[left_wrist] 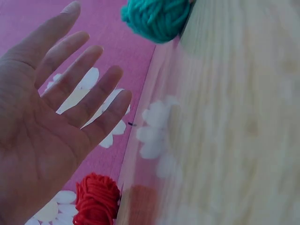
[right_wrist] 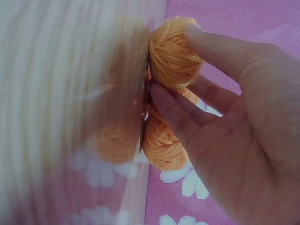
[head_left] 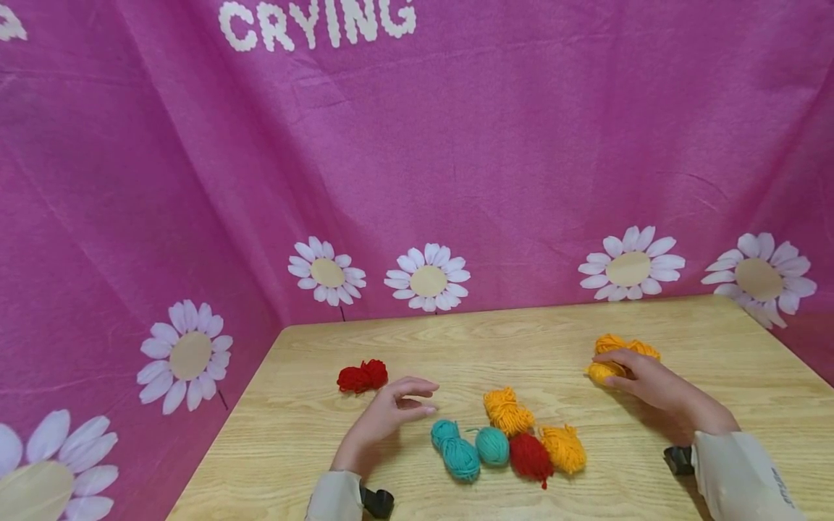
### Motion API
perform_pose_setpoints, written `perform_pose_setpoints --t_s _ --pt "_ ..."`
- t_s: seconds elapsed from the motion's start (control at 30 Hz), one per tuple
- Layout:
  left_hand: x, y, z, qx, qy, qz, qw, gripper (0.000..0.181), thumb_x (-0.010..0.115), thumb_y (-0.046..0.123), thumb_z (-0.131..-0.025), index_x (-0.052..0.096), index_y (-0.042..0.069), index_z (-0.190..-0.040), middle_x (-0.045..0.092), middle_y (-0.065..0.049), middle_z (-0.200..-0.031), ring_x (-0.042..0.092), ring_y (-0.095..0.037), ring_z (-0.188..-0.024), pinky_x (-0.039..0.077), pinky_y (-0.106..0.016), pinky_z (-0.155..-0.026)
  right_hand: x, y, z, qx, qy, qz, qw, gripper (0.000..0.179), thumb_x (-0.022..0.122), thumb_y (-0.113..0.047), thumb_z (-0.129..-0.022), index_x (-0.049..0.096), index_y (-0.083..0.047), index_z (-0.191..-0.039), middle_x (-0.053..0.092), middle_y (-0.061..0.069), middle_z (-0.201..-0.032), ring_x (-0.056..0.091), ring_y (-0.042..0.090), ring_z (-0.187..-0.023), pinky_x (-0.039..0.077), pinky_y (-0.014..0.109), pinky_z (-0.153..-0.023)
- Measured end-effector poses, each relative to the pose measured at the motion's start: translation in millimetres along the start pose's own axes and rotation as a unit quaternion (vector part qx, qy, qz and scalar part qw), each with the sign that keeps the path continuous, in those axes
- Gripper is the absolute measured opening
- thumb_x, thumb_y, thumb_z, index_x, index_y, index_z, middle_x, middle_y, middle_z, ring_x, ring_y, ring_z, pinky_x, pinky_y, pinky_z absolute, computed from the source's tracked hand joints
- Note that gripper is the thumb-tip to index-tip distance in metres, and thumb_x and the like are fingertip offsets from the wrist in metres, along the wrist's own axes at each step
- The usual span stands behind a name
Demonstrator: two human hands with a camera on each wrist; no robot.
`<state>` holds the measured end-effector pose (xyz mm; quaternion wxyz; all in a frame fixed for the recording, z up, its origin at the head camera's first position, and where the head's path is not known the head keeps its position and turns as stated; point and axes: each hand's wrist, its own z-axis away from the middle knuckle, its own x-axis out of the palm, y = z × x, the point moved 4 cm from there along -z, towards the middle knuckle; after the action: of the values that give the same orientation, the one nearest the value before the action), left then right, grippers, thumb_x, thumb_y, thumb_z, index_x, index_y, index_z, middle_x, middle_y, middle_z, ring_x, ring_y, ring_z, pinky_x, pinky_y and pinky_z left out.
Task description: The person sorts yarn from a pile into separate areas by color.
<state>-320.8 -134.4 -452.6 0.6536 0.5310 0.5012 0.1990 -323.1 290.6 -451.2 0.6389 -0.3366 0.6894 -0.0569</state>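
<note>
At the table's right, my right hand (head_left: 661,383) holds a small yellow yarn ball (head_left: 602,373) between thumb and fingers. The right wrist view shows the thumb lying on this yarn ball (right_wrist: 171,58), close against the tabletop. Just behind it is an orange-yellow yarn skein (head_left: 612,343), partly covered by the hand. My left hand (head_left: 381,416) hovers over the left part of the table, palm bare and fingers spread loosely. Nearest to it are a red yarn bundle (head_left: 362,376) at its far left and a teal yarn skein (head_left: 456,452) to its right.
Between the hands, a teal ball (head_left: 491,446), a red yarn bundle (head_left: 531,457) and two orange-yellow skeins, one farther back (head_left: 508,411) and one at right (head_left: 564,449), form a cluster on the wooden table (head_left: 456,347). Pink flowered cloth (head_left: 521,159) hangs behind and at left.
</note>
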Motion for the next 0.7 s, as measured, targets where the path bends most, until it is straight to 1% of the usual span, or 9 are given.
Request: perform_pose_setpoints --t_s 0.1,0.13,0.17,0.3,0.37,0.43,0.53,0.6,0.7 --pt "4.8 2.9 -0.1 0.002 -0.025 0.007 0.9997 0.041 0.070 0.024 -0.091 0.065 0.007 -0.127 0.060 -0.007 -0.132 0.059 -0.032 -0.120 0.051 -0.026 -0.099 0.0 0.6 -0.2 -0.005 0.001 0.001 1.0000 0.041 0.069 -0.018 -0.089 0.062 0.001 -0.125 0.063 0.021 -0.124 0.056 0.039 -0.114 0.050 0.048 -0.095" --pt "6.5 4.1 0.1 0.004 -0.034 0.010 0.9994 0.041 0.071 0.024 -0.090 0.064 0.007 -0.128 0.060 -0.007 -0.132 0.059 -0.032 -0.121 0.051 -0.025 -0.100 0.0 0.4 -0.1 -0.003 0.002 0.003 1.0000 0.041 0.069 -0.018 -0.089 0.062 0.000 -0.125 0.063 0.020 -0.124 0.056 0.038 -0.114 0.051 0.045 -0.095" --pt "8.1 5.5 0.3 0.010 -0.045 0.012 0.9989 0.042 0.071 0.024 -0.090 0.064 0.007 -0.128 0.059 -0.008 -0.133 0.058 -0.033 -0.121 0.051 -0.026 -0.100 0.2 0.6 -0.2 -0.004 0.001 0.003 1.0000 0.041 0.070 -0.019 -0.089 0.062 0.000 -0.124 0.063 0.020 -0.124 0.056 0.038 -0.114 0.051 0.044 -0.094" --pt "14.8 11.2 1.5 0.024 -0.080 0.015 0.9964 0.043 0.070 0.022 -0.091 0.062 0.005 -0.130 0.058 -0.008 -0.134 0.056 -0.034 -0.124 0.050 -0.038 -0.104 0.9 0.3 -0.5 -0.004 0.002 0.001 1.0000 0.041 0.070 -0.018 -0.088 0.062 0.000 -0.124 0.063 0.021 -0.124 0.056 0.039 -0.114 0.049 0.050 -0.095" --pt "18.0 12.8 1.9 0.021 -0.096 0.013 0.9951 0.043 0.070 0.021 -0.091 0.062 0.005 -0.130 0.058 -0.007 -0.135 0.055 -0.032 -0.126 0.049 -0.038 -0.105 1.0 0.2 -0.6 -0.004 0.001 0.001 1.0000 0.041 0.070 -0.018 -0.088 0.062 0.001 -0.124 0.063 0.021 -0.124 0.056 0.039 -0.114 0.048 0.052 -0.096" --pt "21.2 13.6 1.9 0.012 -0.112 0.014 0.9936 0.042 0.070 0.020 -0.091 0.062 0.007 -0.130 0.058 -0.004 -0.136 0.054 -0.030 -0.127 0.049 -0.032 -0.105 0.9 -0.3 -0.7 -0.006 0.000 -0.002 1.0000 0.041 0.070 -0.018 -0.089 0.062 0.001 -0.124 0.063 0.022 -0.125 0.056 0.040 -0.115 0.047 0.055 -0.096" --pt "26.0 15.3 2.0 0.005 -0.137 0.001 0.9905 0.043 0.070 0.020 -0.090 0.062 0.010 -0.131 0.058 -0.001 -0.137 0.052 -0.022 -0.129 0.046 -0.025 -0.106 0.2 -0.7 -0.8 -0.006 0.001 -0.002 1.0000 0.041 0.070 -0.018 -0.089 0.062 0.001 -0.124 0.063 0.022 -0.125 0.056 0.040 -0.115 0.047 0.054 -0.096" --pt "28.9 16.2 1.7 0.008 -0.153 -0.014 0.9881 0.044 0.071 0.021 -0.090 0.062 0.012 -0.132 0.058 0.001 -0.138 0.050 -0.015 -0.129 0.044 -0.024 -0.108 0.0 -0.5 -0.9 -0.007 0.001 0.000 1.0000 0.041 0.070 -0.017 -0.088 0.062 0.001 -0.125 0.063 0.022 -0.125 0.056 0.040 -0.115 0.048 0.053 -0.096" --pt "32.1 17.1 2.0 0.019 -0.170 -0.045 0.9842 0.044 0.072 0.025 -0.089 0.064 0.015 -0.131 0.058 0.004 -0.139 0.048 -0.008 -0.128 0.039 -0.028 -0.112 0.0 0.0 -0.9 -0.007 0.003 0.003 1.0000 0.041 0.070 -0.018 -0.088 0.062 0.000 -0.124 0.063 0.021 -0.124 0.056 0.039 -0.114 0.049 0.050 -0.095"
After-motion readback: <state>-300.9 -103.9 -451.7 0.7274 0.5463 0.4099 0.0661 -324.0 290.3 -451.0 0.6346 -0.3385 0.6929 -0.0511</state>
